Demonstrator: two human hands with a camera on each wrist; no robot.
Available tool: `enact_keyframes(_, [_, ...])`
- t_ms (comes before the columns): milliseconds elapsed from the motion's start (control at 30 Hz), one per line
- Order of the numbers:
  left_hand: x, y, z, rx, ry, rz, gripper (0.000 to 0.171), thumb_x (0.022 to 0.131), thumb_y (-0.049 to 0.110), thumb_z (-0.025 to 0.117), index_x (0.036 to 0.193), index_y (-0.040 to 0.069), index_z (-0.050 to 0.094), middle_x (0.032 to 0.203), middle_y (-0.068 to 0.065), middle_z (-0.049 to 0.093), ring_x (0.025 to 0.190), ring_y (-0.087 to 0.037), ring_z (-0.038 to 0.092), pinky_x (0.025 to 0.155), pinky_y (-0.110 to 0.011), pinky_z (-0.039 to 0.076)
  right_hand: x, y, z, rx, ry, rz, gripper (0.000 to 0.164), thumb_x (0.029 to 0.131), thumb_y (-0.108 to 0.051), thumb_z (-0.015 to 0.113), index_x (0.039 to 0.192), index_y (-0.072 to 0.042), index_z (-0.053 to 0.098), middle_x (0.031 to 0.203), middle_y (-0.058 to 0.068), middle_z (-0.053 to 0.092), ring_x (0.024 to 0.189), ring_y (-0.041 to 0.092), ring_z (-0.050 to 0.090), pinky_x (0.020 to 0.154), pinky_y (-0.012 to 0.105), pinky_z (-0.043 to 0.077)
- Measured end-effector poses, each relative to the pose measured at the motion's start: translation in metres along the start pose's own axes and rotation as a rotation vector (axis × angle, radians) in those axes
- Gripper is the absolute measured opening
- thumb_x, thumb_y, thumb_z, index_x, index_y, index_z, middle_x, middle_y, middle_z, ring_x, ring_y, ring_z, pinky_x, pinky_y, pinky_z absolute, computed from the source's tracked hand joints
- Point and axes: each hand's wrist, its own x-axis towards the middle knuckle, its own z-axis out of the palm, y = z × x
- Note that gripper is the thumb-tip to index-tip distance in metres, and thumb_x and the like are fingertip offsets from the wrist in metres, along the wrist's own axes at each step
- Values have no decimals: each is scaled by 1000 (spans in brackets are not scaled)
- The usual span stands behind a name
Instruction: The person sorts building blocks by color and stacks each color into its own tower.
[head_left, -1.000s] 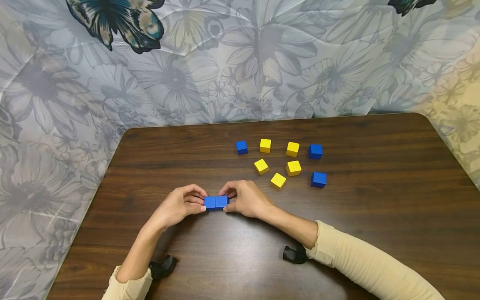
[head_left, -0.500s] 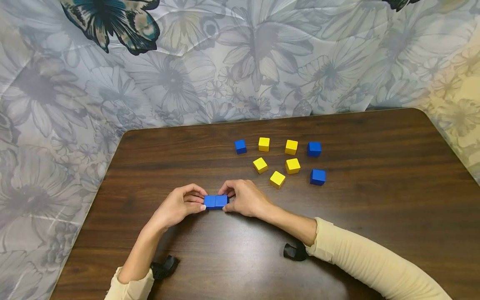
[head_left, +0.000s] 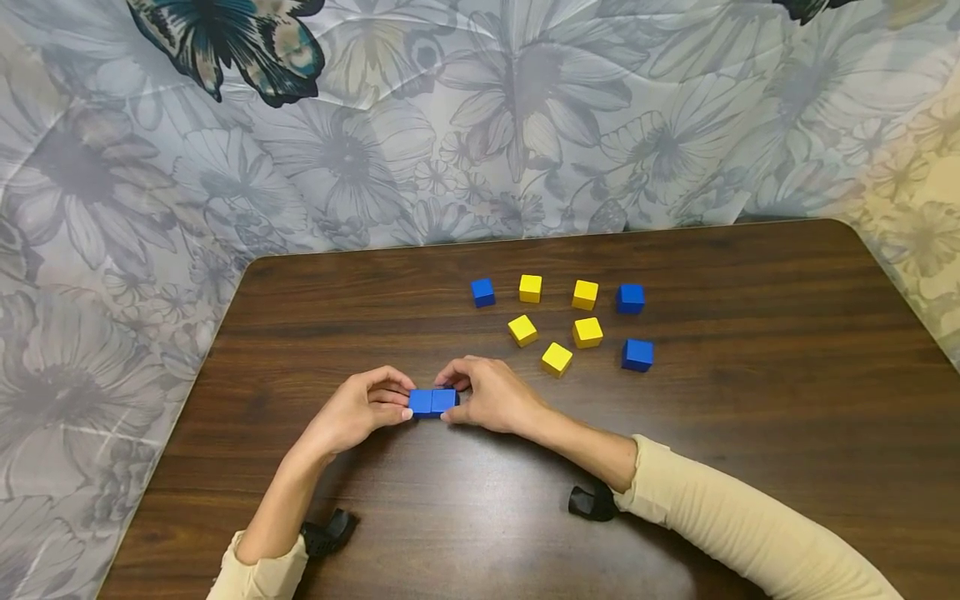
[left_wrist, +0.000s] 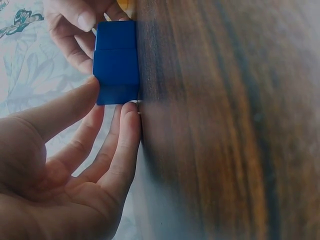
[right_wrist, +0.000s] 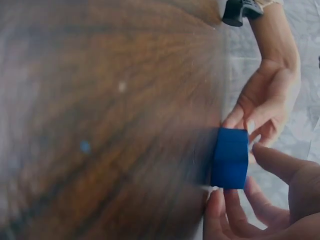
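Note:
Two blue blocks stand side by side on the dark wooden table, faces meeting in a short row. My left hand holds the left blue block at its outer end, thumb at the near corner and fingers behind. At the opposite end, my right hand has thumb and fingers about the right blue block. In the left wrist view the pair shows its seam, with the left thumb on an edge. The right wrist view shows the right thumb close beside the blocks.
Beyond the right hand lie several loose yellow blocks. Three more blue blocks surround them: one at the back left, one at the back right and one lower right. A flowered cloth hangs behind the table.
My right thumb has slid slightly left along the near side of the right block. The left hand and the two blocks stay in place; the head view shifts a little.

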Motion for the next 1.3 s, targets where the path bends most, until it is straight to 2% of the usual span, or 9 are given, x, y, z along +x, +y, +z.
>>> enact_keyframes(267, [-2, 1, 1, -7, 2, -9, 29, 88, 0, 73, 116, 2, 63, 109, -15, 65, 100, -26, 66, 82, -28, 57, -2, 2, -14, 26, 26, -76, 38, 79, -20, 86, 111, -9, 70, 110, 5, 69, 99, 21, 67, 83, 30, 54])
enact_keyframes(467, [-1, -1, 2, -5, 1, -7, 29, 88, 2, 74, 115, 3, 64, 109, -15, 65, 100, -25, 66, 83, -29, 56, -8, 2, -32, 95, 29, -66, 38, 82, -21, 83, 114, -9, 68, 116, 3, 67, 103, 23, 66, 84, 34, 57])
enact_keyframes(633, [-2, -2, 2, -3, 0, -15, 29, 88, 3, 74, 116, 3, 64, 110, -15, 65, 102, -25, 65, 83, -30, 56, -13, 8, -44, 147, 49, -75, 38, 84, -17, 82, 117, -6, 67, 119, 7, 67, 108, 28, 64, 85, 39, 57])
enact_keyframes(833, [-3, -2, 2, -6, 2, -12, 29, 88, 3, 74, 116, 3, 63, 110, -15, 65, 102, -26, 65, 83, -29, 56, -18, 12, -57, 211, 57, -49, 33, 85, -21, 81, 115, -13, 68, 119, 8, 67, 111, 26, 63, 87, 37, 56])
enact_keyframes(1000, [-2, -2, 2, -6, 2, -10, 30, 89, 3, 74, 116, 3, 63, 110, -15, 64, 102, -26, 64, 82, -28, 56, -23, 15, -67, 196, 80, -56, 29, 88, -17, 78, 115, -14, 68, 118, 7, 68, 110, 26, 63, 87, 37, 55])
enact_keyframes(1300, [-2, 0, 1, 0, 4, -16, 29, 89, 3, 73, 116, 3, 63, 111, -15, 65, 102, -26, 64, 83, -28, 56, -37, 21, -90, 178, 132, -65, 35, 88, -6, 75, 122, -6, 64, 118, 10, 67, 107, 30, 64, 89, 41, 55])
